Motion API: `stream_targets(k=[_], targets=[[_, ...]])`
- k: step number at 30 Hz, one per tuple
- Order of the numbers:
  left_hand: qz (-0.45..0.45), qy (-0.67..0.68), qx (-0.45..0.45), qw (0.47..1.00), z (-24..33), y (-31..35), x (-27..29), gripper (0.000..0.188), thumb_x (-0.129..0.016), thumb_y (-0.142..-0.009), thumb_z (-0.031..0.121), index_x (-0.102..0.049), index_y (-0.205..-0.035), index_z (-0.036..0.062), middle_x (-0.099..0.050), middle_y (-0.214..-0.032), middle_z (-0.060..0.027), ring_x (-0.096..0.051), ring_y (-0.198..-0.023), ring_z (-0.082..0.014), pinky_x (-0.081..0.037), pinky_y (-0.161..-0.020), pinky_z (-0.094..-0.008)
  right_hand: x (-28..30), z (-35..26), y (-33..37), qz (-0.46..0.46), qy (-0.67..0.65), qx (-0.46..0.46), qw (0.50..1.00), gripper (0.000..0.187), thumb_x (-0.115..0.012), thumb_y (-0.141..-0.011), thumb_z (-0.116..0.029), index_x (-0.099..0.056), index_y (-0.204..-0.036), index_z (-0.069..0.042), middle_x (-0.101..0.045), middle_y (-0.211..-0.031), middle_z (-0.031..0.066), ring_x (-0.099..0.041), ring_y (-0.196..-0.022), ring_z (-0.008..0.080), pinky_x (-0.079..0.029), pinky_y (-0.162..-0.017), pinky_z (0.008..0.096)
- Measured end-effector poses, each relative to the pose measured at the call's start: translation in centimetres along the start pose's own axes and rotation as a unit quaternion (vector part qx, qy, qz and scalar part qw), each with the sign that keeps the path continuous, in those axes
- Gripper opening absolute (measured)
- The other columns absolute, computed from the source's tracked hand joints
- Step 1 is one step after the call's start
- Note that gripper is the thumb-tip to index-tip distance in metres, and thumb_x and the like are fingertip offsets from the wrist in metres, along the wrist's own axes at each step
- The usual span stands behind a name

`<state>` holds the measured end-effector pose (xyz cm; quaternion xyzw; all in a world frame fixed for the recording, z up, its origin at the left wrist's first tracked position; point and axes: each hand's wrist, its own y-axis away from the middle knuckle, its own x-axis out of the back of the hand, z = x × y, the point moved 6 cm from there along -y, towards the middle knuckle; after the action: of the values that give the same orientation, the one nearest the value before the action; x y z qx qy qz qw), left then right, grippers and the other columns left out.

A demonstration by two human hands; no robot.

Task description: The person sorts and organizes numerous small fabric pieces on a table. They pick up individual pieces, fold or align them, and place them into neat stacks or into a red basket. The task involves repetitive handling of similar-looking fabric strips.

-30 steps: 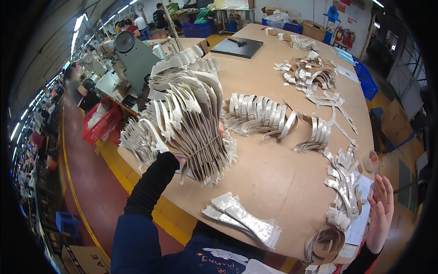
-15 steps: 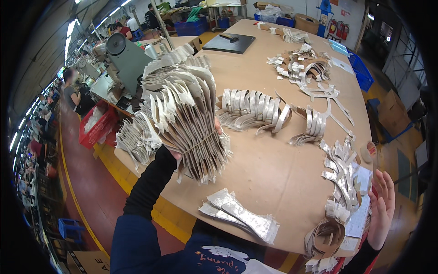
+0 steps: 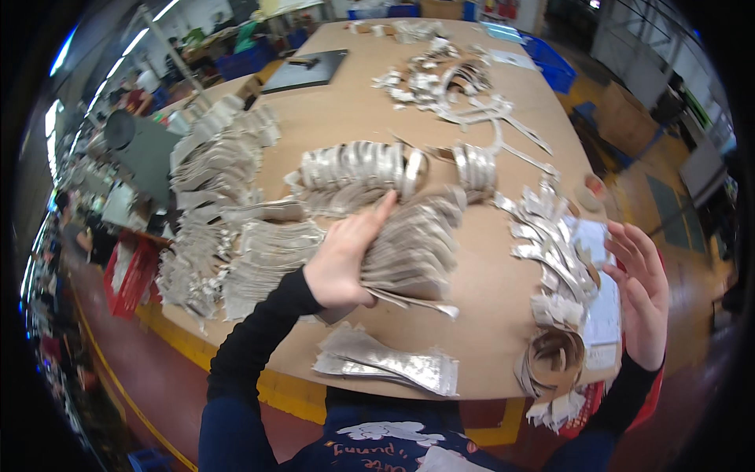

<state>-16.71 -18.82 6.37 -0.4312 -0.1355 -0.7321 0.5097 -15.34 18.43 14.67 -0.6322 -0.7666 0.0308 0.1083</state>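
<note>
My left hand (image 3: 346, 256) grips a thick bundle of grey-white cut strips (image 3: 417, 244), low over the middle of the table. Thumb and fingers clasp its left side; whether the bundle touches the tabletop I cannot tell. At the right edge my right hand (image 3: 643, 303) is raised with fingers apart and nothing in it, beside white sheets of paper (image 3: 604, 311) and a heap of silvery strips (image 3: 550, 248). Nearer me lie a few flat silvery pieces (image 3: 385, 362). Behind the bundle stands a row of curved strips (image 3: 350, 167), with a shorter row (image 3: 475, 169) to its right.
Stacked strips (image 3: 271, 256) cover the table's left side. A coiled roll of strips (image 3: 554, 358) lies near right, a tape roll (image 3: 590, 191) farther back. Toward the far end are a black board (image 3: 311, 72) and a tangled strip pile (image 3: 440, 79). A red crate (image 3: 130, 271) stands left.
My left hand has brought the bundle down and to the right, turning it. More stacked strips now show on the left. My head view has shifted; the right hand stays open at the right edge.
</note>
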Motion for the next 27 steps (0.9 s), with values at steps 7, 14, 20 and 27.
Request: stream_targets(k=[7, 14, 20, 27], targets=[[-0.166, -0.272, -0.048, 0.947, -2.7, -3.1, -13.4, 0.123, -0.075, -0.067, 0.06, -0.011, -0.158, 0.0077, -0.022, -0.156, -0.0282, -0.023, -0.142, -0.0495, -0.015, -0.112, -0.0695, 0.0, -0.7, 1.0, -0.016, 0.014, -0.014, 1.0, 0.071, -0.071, -0.084, -0.031, -0.044, -0.143, -0.003, -0.046, -0.147, 0.0118, -0.044, -0.132, 0.0232, -0.036, -0.106, 0.0359], [-0.192, -0.281, -0.014, 0.94, -3.7, -2.5, -14.0, 0.125, -0.069, -0.067, 0.075, -0.014, -0.158, 0.0101, -0.029, -0.152, -0.0226, -0.025, -0.142, -0.0458, -0.015, -0.107, -0.0749, -1.5, 0.4, 0.2, -0.069, 0.084, -0.022, 0.994, 0.067, -0.069, -0.087, -0.03, -0.044, -0.143, -0.003, -0.044, -0.148, 0.0115, -0.043, -0.133, 0.0221, -0.036, -0.105, 0.0353], [-0.162, -0.231, 0.008, 0.959, -3.6, -1.4, -14.9, 0.122, -0.075, -0.066, 0.067, -0.018, -0.157, 0.0092, -0.034, -0.149, -0.0211, -0.029, -0.141, -0.0422, -0.018, -0.109, -0.0718, -9.6, 4.3, -2.6, -0.288, 0.251, 0.044, 0.923, 0.066, -0.07, -0.088, -0.023, -0.041, -0.144, -0.004, -0.044, -0.144, 0.0179, -0.045, -0.132, 0.0305, -0.038, -0.105, 0.0406], [-0.244, -0.168, 0.023, 0.955, -4.0, 0.6, -10.7, 0.105, -0.068, -0.081, 0.063, -0.023, -0.154, 0.0026, -0.018, -0.16, -0.0248, -0.012, -0.149, -0.0445, -0.013, -0.115, -0.0667, -19.4, 16.6, -5.3, -0.45, 0.545, 0.082, 0.703, 0.109, -0.064, -0.083, -0.064, -0.012, -0.156, -0.002, -0.033, -0.146, 0.0348, -0.033, -0.134, 0.0517, -0.026, -0.111, 0.0603]])
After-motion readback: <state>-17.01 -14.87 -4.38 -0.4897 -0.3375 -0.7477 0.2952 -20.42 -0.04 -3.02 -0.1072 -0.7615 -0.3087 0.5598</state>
